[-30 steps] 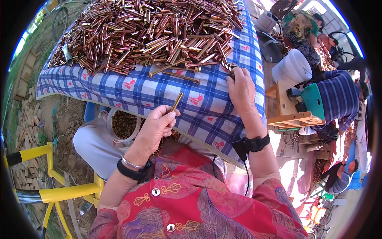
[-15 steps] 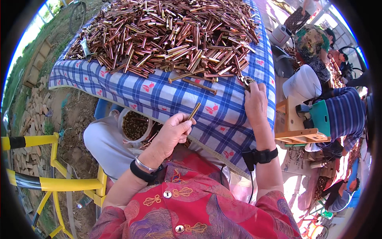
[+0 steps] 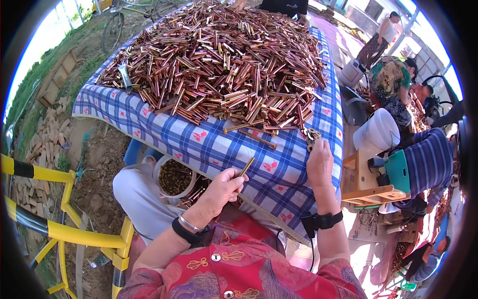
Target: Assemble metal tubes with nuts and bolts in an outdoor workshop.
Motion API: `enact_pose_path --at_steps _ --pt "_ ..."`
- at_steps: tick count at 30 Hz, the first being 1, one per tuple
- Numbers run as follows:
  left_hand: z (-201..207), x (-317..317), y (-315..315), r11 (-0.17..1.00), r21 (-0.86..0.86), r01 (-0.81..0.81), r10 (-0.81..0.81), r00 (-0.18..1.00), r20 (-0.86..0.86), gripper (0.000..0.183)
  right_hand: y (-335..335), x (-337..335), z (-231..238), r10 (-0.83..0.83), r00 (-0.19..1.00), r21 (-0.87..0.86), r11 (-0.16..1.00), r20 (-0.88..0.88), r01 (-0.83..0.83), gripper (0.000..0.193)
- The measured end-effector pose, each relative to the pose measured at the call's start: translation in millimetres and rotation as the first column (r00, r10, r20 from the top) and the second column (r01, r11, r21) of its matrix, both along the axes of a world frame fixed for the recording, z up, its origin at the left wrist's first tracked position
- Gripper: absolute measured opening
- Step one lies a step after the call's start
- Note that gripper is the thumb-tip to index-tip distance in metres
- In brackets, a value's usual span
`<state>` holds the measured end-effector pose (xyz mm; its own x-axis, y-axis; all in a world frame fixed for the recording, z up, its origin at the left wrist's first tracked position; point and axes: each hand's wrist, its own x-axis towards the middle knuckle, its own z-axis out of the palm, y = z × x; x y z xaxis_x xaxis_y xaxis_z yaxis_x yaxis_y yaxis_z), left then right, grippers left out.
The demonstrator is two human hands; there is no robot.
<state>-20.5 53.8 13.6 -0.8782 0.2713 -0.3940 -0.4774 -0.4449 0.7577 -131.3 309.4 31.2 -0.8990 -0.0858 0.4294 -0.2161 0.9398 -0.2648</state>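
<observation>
My left hand (image 3: 226, 187) is closed around a slim gold-coloured metal bolt (image 3: 247, 166), whose upper end sticks out past the thumb and forefinger; its lower part is hidden in the hand. At the table's right front, my right hand (image 3: 320, 164) reaches to a small heap of flat metal washers (image 3: 312, 134), fingertips pinched at its near edge; how many it grips is hidden. Two loose long bolts, one of them this headed bolt (image 3: 258, 139), lie between the hands, in front of a big pile of coppery metal tubes (image 3: 214, 65).
A blue checked cloth (image 3: 209, 142) covers the table. A white bucket of small brass pieces (image 3: 175, 177) stands below its front edge. Yellow-black railings (image 3: 87, 234) are at the left. At the right are a wooden stool (image 3: 366, 172), a white bucket (image 3: 377, 129) and several people.
The view has tilted up, so more of the pile's far side shows. My right fingers have drawn slightly back, exposing more of the washers. The left hand keeps its bolt.
</observation>
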Motion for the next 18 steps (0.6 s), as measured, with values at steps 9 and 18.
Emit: enact_pose_path --at_steps 9,18 --pt "-1.9 -2.1 -1.9 1.000 0.008 -0.013 0.013 1.000 -0.009 0.012 -3.8 -1.5 5.1 -0.040 0.998 0.044 0.998 0.056 0.037 0.008" --pt "-4.2 -1.8 -5.7 1.000 0.015 -0.004 0.004 1.000 -0.004 0.014 -5.3 1.5 4.8 -0.039 0.999 0.008 0.999 -0.014 0.039 0.013"
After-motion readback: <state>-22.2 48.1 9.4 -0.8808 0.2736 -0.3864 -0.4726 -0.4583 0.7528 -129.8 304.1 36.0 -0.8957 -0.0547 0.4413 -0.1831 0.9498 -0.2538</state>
